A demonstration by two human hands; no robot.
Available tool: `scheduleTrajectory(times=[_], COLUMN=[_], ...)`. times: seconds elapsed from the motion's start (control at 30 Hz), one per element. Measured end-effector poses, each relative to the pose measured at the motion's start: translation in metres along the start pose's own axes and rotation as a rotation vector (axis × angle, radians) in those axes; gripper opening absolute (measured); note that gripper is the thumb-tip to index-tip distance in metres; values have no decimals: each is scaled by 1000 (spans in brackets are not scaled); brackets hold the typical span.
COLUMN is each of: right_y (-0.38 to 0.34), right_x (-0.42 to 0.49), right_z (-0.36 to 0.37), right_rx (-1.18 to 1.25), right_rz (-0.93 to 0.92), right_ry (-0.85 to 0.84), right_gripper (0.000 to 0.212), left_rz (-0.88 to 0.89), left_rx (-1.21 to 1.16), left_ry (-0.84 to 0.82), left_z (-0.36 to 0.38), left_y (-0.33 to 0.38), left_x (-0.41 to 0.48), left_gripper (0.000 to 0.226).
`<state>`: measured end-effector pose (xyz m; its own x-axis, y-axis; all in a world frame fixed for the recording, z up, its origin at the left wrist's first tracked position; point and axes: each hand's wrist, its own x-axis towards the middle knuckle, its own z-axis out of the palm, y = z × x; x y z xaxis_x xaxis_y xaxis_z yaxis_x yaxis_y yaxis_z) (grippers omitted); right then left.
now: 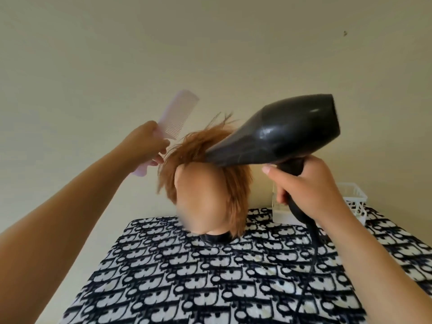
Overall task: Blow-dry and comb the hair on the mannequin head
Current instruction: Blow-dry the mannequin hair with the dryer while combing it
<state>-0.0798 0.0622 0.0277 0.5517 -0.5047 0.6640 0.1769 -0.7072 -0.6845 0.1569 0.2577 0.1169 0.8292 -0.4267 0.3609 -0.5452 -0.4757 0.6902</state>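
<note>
A mannequin head with short reddish-brown hair stands on a black base on the table. My right hand grips the handle of a black hair dryer, whose nozzle points left into the top of the hair. Strands at the crown fly up and to the left. My left hand holds a pale pink comb by its handle, teeth facing right, just left of the hair and above it. The comb's teeth are clear of the hair.
The table carries a black-and-white patterned cloth. A white plastic basket sits at the back right, behind my right hand. The dryer's black cord hangs down across the cloth on the right. A plain cream wall is behind.
</note>
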Motion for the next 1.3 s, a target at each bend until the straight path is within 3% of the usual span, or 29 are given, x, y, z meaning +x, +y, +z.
scheduleTrajectory(times=[0.17, 0.4, 0.5, 0.57, 0.63, 0.7, 0.83, 0.9, 0.97, 1.1, 1.3], right_y=[4, 8, 10, 11, 9, 9, 10, 12, 12, 16, 23], right_x=[-6, -9, -9, -12, -14, -15, -16, -17, -20, -21, -18], right_z=[-5, -18, -20, -17, -16, -17, -19, -19, -18, -17, -23], right_rx=[32, 171, 232, 186, 104, 123, 4, -115, -63, -70, -17], right_rz=[-32, 11, 41, 13, -28, -23, -8, -38, -10, -40, 9], right_ry=[159, 146, 60, 81, 151, 138, 62, 63, -29, 90, 81], right_gripper=[36, 46, 48, 49, 47, 48, 44, 36, 34, 36, 37], left_rz=[224, 418, 467, 512, 500, 412, 412, 492, 642, 788, 856], left_rx=[342, 530, 577, 739, 998, 1093, 1084, 1050, 1048, 985, 803], left_ry=[85, 82, 151, 176, 92, -48, -177, -231, -242, -185, -12], left_z=[17, 46, 53, 54, 61, 75, 98, 104, 109, 115, 98], left_y=[-7, -22, -23, -27, -33, -40, -49, -53, -58, -65, -58], left_x=[-20, -41, -50, -54, -62, -74, -90, -92, -93, -94, -97], left_gripper=[18, 48, 42, 30, 10, 5, 34, 31, 31, 38, 48])
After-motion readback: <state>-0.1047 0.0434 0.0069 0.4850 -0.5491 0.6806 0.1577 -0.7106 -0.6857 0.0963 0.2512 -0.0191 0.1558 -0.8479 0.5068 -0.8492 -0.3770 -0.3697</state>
